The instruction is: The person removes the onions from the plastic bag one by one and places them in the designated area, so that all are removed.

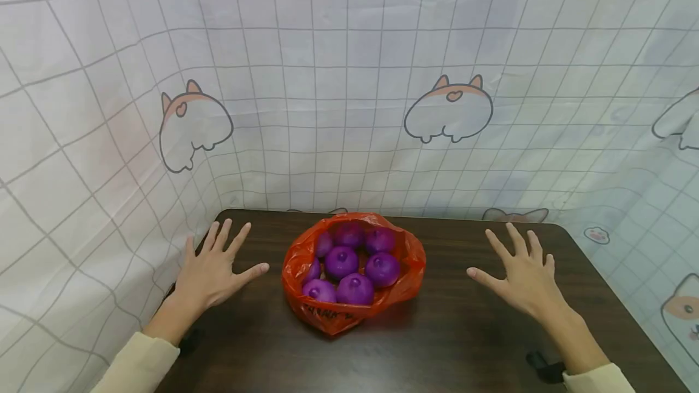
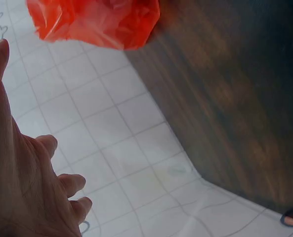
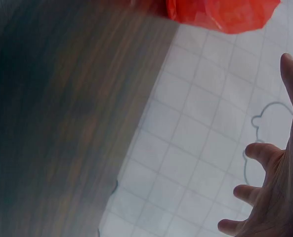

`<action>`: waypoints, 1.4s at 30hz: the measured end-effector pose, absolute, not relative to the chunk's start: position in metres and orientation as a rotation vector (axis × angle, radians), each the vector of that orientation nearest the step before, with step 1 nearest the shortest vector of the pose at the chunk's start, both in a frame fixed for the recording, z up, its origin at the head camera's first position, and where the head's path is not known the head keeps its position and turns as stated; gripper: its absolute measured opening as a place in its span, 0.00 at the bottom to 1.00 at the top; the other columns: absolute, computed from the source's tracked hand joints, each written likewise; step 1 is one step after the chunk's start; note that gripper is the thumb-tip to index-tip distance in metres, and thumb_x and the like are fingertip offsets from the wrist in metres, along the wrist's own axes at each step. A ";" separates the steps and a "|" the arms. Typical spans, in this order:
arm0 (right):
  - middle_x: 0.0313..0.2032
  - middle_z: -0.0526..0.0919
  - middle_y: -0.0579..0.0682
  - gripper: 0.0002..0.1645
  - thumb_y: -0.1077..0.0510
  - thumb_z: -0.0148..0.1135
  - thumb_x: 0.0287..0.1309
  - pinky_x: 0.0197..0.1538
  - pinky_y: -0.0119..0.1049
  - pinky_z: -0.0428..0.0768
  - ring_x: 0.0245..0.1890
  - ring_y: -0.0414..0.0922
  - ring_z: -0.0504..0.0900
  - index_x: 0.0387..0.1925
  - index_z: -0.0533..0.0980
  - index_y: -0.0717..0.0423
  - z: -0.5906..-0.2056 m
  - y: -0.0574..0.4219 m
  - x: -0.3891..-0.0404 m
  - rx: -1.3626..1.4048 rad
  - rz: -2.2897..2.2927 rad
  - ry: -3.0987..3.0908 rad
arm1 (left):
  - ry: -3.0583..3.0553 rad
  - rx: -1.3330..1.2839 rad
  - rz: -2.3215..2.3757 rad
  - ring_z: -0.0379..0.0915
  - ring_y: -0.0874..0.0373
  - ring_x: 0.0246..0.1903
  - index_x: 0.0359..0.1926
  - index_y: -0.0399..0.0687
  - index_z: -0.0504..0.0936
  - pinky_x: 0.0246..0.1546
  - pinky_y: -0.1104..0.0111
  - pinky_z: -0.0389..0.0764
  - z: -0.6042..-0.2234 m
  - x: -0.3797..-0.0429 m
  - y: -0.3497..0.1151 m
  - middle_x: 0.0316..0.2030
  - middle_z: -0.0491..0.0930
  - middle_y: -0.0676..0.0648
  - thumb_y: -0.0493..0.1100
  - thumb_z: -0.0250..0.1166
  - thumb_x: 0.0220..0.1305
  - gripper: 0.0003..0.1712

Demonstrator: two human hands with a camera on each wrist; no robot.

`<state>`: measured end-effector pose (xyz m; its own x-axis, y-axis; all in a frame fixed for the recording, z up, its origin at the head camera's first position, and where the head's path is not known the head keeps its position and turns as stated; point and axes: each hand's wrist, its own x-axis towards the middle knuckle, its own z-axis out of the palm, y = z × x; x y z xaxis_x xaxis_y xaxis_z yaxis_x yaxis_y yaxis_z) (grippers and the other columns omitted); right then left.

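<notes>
Dark wooden table (image 1: 464, 344), streaky brown grain, rounded far corners, matte with a faint sheen. At its middle, toward the far edge, sits a red plastic bag (image 1: 306, 296): thin, crinkled, glossy film, mouth slumped open into a loose ring, dark printed lettering on the near fold. Inside lie purple fruits (image 1: 355, 262), round and smooth, waxy-looking, each with a small dimple or nub on top; seven or so can be counted, packed touching one another.

Left hand (image 1: 210, 275) is on the table to the left of the bag, palm down, fingers straight and fanned wide, thumb pointing toward the bag but apart from it. Right hand (image 1: 521, 275) mirrors it on the right side, also flat, fingers spread, thumb toward the bag, a clear gap between. Neither hand holds anything. The two hands are well apart, the bag between them. Cream sleeves show at both wrists.

Left wrist view: fingers (image 2: 67, 185) loosely extended, the bag's translucent red film (image 2: 97, 22) at the top edge. Right wrist view shows much the same, blurred.

Behind and around the table hangs a soft white cloth (image 1: 349, 108), printed with a thin grey grid and rounded cartoon corgi rumps, creased at the corners.
</notes>
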<state>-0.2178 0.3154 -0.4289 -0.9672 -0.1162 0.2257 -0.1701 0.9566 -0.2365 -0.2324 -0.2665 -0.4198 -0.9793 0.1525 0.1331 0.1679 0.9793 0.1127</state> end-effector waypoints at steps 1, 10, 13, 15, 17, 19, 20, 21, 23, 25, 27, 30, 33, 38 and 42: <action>0.81 0.40 0.64 0.59 0.23 0.57 0.60 0.57 0.88 0.47 0.76 0.79 0.39 0.82 0.48 0.42 -0.430 0.313 -0.216 0.219 0.386 -2.902 | -3.001 -0.246 -0.196 0.33 0.33 0.80 0.83 0.64 0.41 0.69 0.27 0.28 -0.423 -0.231 -0.266 0.81 0.41 0.35 0.84 0.46 0.61 0.59; 0.79 0.48 0.64 0.56 0.25 0.58 0.61 0.60 0.85 0.51 0.74 0.78 0.48 0.81 0.52 0.41 -0.444 0.292 -0.208 0.265 0.431 -2.875 | -2.982 -0.250 -0.267 0.36 0.33 0.80 0.83 0.66 0.45 0.70 0.28 0.32 -0.447 -0.224 -0.251 0.81 0.45 0.36 0.83 0.47 0.62 0.56; 0.78 0.52 0.64 0.53 0.26 0.59 0.62 0.61 0.82 0.54 0.73 0.76 0.52 0.81 0.54 0.41 -0.447 0.283 -0.206 0.284 0.461 -2.841 | -2.973 -0.252 -0.325 0.38 0.33 0.80 0.82 0.67 0.46 0.71 0.29 0.34 -0.453 -0.224 -0.243 0.81 0.47 0.36 0.83 0.48 0.63 0.55; 0.77 0.54 0.64 0.52 0.27 0.60 0.63 0.62 0.81 0.55 0.73 0.76 0.53 0.80 0.55 0.41 -0.448 0.276 -0.205 0.296 0.502 -2.825 | -2.957 -0.257 -0.370 0.40 0.33 0.80 0.82 0.67 0.47 0.72 0.30 0.35 -0.456 -0.225 -0.238 0.80 0.49 0.36 0.82 0.48 0.63 0.54; 0.77 0.55 0.64 0.51 0.29 0.60 0.63 0.61 0.81 0.57 0.72 0.74 0.55 0.80 0.57 0.42 -0.449 0.269 -0.205 0.308 0.552 -2.806 | -2.939 -0.263 -0.416 0.42 0.33 0.79 0.82 0.67 0.47 0.72 0.31 0.37 -0.458 -0.225 -0.233 0.80 0.52 0.36 0.81 0.48 0.65 0.52; 0.77 0.56 0.63 0.49 0.30 0.61 0.64 0.60 0.81 0.58 0.72 0.73 0.56 0.79 0.58 0.42 -0.450 0.261 -0.205 0.321 0.615 -2.787 | -2.911 -0.268 -0.453 0.45 0.34 0.79 0.82 0.65 0.49 0.73 0.32 0.40 -0.461 -0.226 -0.228 0.79 0.55 0.36 0.79 0.49 0.66 0.51; 0.76 0.57 0.63 0.48 0.31 0.62 0.64 0.60 0.81 0.59 0.72 0.72 0.56 0.79 0.59 0.41 -0.450 0.257 -0.205 0.330 0.650 -2.774 | -2.896 -0.273 -0.470 0.47 0.34 0.78 0.82 0.64 0.50 0.73 0.32 0.42 -0.462 -0.226 -0.226 0.78 0.57 0.36 0.79 0.49 0.67 0.51; 0.76 0.58 0.62 0.47 0.32 0.62 0.64 0.59 0.81 0.60 0.72 0.72 0.56 0.78 0.60 0.41 -0.450 0.253 -0.205 0.338 0.683 -2.759 | -2.881 -0.278 -0.489 0.49 0.34 0.78 0.82 0.63 0.52 0.73 0.33 0.44 -0.463 -0.226 -0.223 0.77 0.58 0.36 0.78 0.50 0.67 0.50; 0.75 0.60 0.61 0.45 0.34 0.64 0.64 0.59 0.80 0.62 0.71 0.69 0.58 0.77 0.62 0.42 -0.450 0.244 -0.206 0.358 0.750 -2.721 | -2.848 -0.280 -0.533 0.53 0.34 0.76 0.81 0.61 0.54 0.73 0.33 0.47 -0.466 -0.227 -0.217 0.76 0.61 0.36 0.76 0.51 0.68 0.49; 0.74 0.62 0.60 0.42 0.36 0.65 0.64 0.59 0.78 0.65 0.70 0.67 0.59 0.75 0.65 0.43 -0.450 0.236 -0.206 0.385 0.808 -2.675 | -2.812 -0.282 -0.584 0.57 0.34 0.75 0.80 0.58 0.57 0.72 0.34 0.50 -0.469 -0.228 -0.211 0.75 0.64 0.36 0.74 0.52 0.69 0.48; 0.72 0.64 0.59 0.40 0.39 0.67 0.64 0.59 0.75 0.67 0.69 0.64 0.61 0.73 0.68 0.45 -0.449 0.227 -0.206 0.414 0.857 -2.626 | -2.779 -0.285 -0.633 0.60 0.35 0.73 0.80 0.57 0.58 0.72 0.35 0.54 -0.472 -0.229 -0.206 0.74 0.66 0.37 0.73 0.53 0.70 0.46; 0.69 0.67 0.59 0.37 0.45 0.71 0.61 0.60 0.72 0.69 0.68 0.62 0.61 0.69 0.71 0.50 -0.447 0.211 -0.208 0.463 0.922 -2.545 | -2.734 -0.286 -0.714 0.64 0.36 0.71 0.79 0.55 0.61 0.71 0.37 0.59 -0.475 -0.230 -0.199 0.73 0.68 0.38 0.70 0.54 0.71 0.44; 0.67 0.70 0.58 0.35 0.49 0.72 0.59 0.62 0.69 0.69 0.68 0.61 0.61 0.66 0.74 0.53 -0.443 0.195 -0.210 0.504 0.969 -2.481 | -2.703 -0.266 -0.823 0.66 0.36 0.70 0.78 0.55 0.61 0.69 0.37 0.64 -0.477 -0.233 -0.194 0.72 0.69 0.38 0.69 0.54 0.72 0.43; 0.66 0.72 0.56 0.33 0.50 0.73 0.58 0.63 0.64 0.71 0.67 0.57 0.62 0.63 0.75 0.53 -0.436 0.168 -0.216 0.570 1.014 -2.427 | -2.684 -0.208 -1.013 0.67 0.36 0.70 0.78 0.57 0.61 0.67 0.37 0.66 -0.481 -0.239 -0.188 0.71 0.71 0.39 0.69 0.53 0.72 0.42; 0.67 0.72 0.54 0.33 0.52 0.74 0.57 0.63 0.61 0.74 0.67 0.54 0.64 0.63 0.75 0.50 -0.433 0.149 -0.220 0.637 1.040 -2.403 | -2.635 -0.191 -1.187 0.70 0.38 0.68 0.77 0.55 0.62 0.66 0.38 0.68 -0.485 -0.244 -0.185 0.67 0.75 0.38 0.64 0.57 0.73 0.39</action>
<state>-0.2201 0.1495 -0.4325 -0.7957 -0.2342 0.5585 -0.5675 0.6104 -0.5525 -0.2441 -0.1848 -0.4848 -0.9615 0.0183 0.2742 0.2175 0.6606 0.7186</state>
